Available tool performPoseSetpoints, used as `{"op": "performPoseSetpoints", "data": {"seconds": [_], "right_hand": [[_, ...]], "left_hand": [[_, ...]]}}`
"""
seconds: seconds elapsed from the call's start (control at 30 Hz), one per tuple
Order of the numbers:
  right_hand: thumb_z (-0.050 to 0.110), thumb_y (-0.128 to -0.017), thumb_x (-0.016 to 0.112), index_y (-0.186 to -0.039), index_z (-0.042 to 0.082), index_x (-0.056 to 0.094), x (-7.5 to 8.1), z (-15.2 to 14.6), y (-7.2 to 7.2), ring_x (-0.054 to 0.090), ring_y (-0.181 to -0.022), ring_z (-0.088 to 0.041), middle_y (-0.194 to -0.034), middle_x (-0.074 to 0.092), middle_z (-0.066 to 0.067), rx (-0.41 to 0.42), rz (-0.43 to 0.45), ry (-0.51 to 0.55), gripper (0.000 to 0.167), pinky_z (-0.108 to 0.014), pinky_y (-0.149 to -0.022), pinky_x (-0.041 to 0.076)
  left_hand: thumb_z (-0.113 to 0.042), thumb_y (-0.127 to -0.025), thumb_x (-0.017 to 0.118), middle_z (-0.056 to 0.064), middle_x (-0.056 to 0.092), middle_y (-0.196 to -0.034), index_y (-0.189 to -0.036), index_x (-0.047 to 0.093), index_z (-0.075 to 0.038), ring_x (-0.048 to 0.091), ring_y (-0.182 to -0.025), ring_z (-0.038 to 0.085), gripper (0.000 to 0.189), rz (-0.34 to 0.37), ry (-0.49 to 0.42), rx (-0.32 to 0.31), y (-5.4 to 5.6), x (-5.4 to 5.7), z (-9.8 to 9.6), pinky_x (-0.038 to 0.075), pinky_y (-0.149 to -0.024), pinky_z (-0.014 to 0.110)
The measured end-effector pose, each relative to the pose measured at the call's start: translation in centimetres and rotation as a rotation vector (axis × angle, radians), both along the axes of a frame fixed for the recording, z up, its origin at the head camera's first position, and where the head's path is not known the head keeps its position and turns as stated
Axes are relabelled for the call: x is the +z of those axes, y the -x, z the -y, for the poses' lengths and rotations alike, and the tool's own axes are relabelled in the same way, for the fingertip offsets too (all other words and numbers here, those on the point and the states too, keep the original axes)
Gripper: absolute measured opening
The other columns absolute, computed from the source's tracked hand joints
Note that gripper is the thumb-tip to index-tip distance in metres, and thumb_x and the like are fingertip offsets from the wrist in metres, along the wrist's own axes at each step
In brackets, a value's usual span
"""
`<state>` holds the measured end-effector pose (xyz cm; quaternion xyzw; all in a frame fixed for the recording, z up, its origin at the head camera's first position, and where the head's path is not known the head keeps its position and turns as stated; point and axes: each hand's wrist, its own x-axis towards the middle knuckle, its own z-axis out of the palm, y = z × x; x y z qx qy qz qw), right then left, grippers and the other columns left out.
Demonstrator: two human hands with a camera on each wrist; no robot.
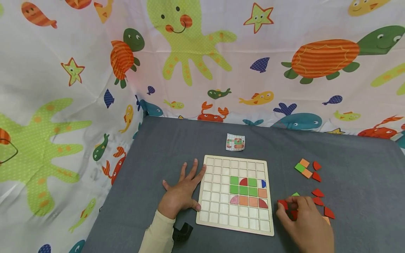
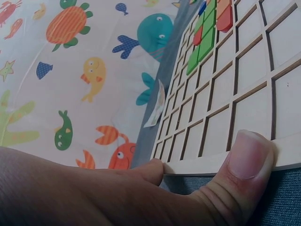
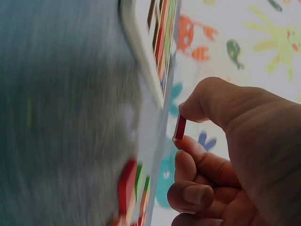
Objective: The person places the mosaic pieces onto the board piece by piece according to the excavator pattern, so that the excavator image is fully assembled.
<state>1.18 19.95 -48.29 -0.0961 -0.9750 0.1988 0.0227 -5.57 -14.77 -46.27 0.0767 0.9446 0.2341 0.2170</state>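
A square wooden grid board (image 1: pixel 233 230) lies on the grey cloth, with green, orange, red, pink and blue pieces set in some cells. My left hand (image 1: pixel 180 196) spreads its fingers along the board's left edge; in the left wrist view its thumb (image 2: pixel 249 157) rests on the rim. Just right of the board, my right hand (image 1: pixel 311 223) pinches a small red piece (image 3: pixel 180 127) between thumb and finger. Under that hand lie another red piece (image 1: pixel 294 215) and a partly hidden green piece (image 1: pixel 295 194).
Loose red quarter-round pieces (image 1: pixel 329 212) and a cluster of orange and green squares (image 1: pixel 300 167) lie to the right. Behind the board is a small printed pattern card (image 1: pixel 235 142). A black object (image 1: pixel 182 232) sits by the left wrist. Sea-animal fabric (image 1: pixel 190 105) hangs around the table.
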Motion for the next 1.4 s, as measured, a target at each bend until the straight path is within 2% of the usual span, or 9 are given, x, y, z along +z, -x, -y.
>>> {"op": "performPoseSetpoints", "data": {"seconds": [0.23,0.33,0.5,0.7,0.93,1.17,1.4], "right_hand": [[0.041,-0.087,0.084,-0.098,0.008,0.072,-0.1,3.8,-0.7,0.051,-0.061,-0.011,-0.093,0.062,-0.004,0.122,-0.072,0.022,0.037,-0.032,-0.050,0.045],[0.043,-0.085,0.086,-0.097,0.011,0.072,0.0,5.3,-0.9,0.049,-0.060,-0.010,-0.094,0.060,-0.003,0.150,-0.052,0.027,0.037,-0.030,-0.051,0.045],[0.044,-0.085,0.088,-0.097,0.015,0.071,0.0,6.9,-1.2,0.044,-0.056,-0.008,-0.090,0.056,0.002,0.205,-0.033,0.026,0.035,-0.028,-0.048,0.040],[0.048,-0.087,0.086,-0.098,0.019,0.070,0.2,8.3,-1.2,0.045,-0.056,-0.007,-0.089,0.055,0.005,0.266,-0.005,0.028,0.034,-0.029,-0.049,0.041],[0.049,-0.087,0.086,-0.098,0.019,0.071,-0.1,9.4,-1.2,0.041,-0.054,-0.008,-0.088,0.053,0.005,0.294,-0.004,-0.009,0.036,-0.030,-0.049,0.039],[0.051,-0.087,0.085,-0.098,0.020,0.071,-0.5,10.0,-1.1,0.044,-0.056,-0.006,-0.090,0.057,0.005,0.310,-0.005,-0.022,0.036,-0.030,-0.048,0.043],[0.051,-0.087,0.086,-0.098,0.022,0.069,-0.9,10.2,-0.9,0.041,-0.056,-0.006,-0.090,0.056,0.006,0.312,-0.013,-0.017,0.036,-0.027,-0.047,0.039]], "left_hand": [[-0.020,-0.061,0.103,-0.002,0.004,-0.179,-0.171,0.023,-0.031,-0.004,-0.164,0.037,0.136,0.001,0.002,-0.001,0.0,-0.3,0.1,-0.003,-0.097,0.098],[-0.020,-0.061,0.103,0.000,0.005,-0.179,-0.171,0.024,-0.029,-0.004,-0.164,0.038,0.136,-0.005,-0.006,-0.003,-0.1,-0.1,0.1,-0.003,-0.097,0.098],[-0.020,-0.061,0.103,0.000,0.005,-0.179,-0.171,0.024,-0.029,-0.003,-0.164,0.038,0.136,-0.006,-0.010,0.000,-0.1,0.1,0.1,-0.003,-0.096,0.098],[-0.019,-0.060,0.103,0.001,0.006,-0.179,-0.171,0.025,-0.028,-0.002,-0.164,0.039,0.136,-0.014,-0.011,0.001,-0.1,0.0,0.1,-0.003,-0.096,0.098],[-0.021,-0.062,0.103,0.000,0.005,-0.179,-0.171,0.023,-0.030,-0.003,-0.164,0.038,0.135,-0.003,-0.009,-0.008,-0.1,0.0,0.1,-0.003,-0.096,0.098],[-0.021,-0.061,0.103,0.000,0.005,-0.179,-0.171,0.024,-0.030,-0.003,-0.164,0.038,0.136,-0.007,-0.014,-0.003,-0.1,-0.1,0.2,-0.004,-0.096,0.098],[-0.019,-0.062,0.104,0.001,0.004,-0.179,-0.171,0.023,-0.030,-0.004,-0.164,0.040,0.136,-0.007,-0.019,-0.009,0.0,-0.3,0.2,-0.004,-0.096,0.098]]}}
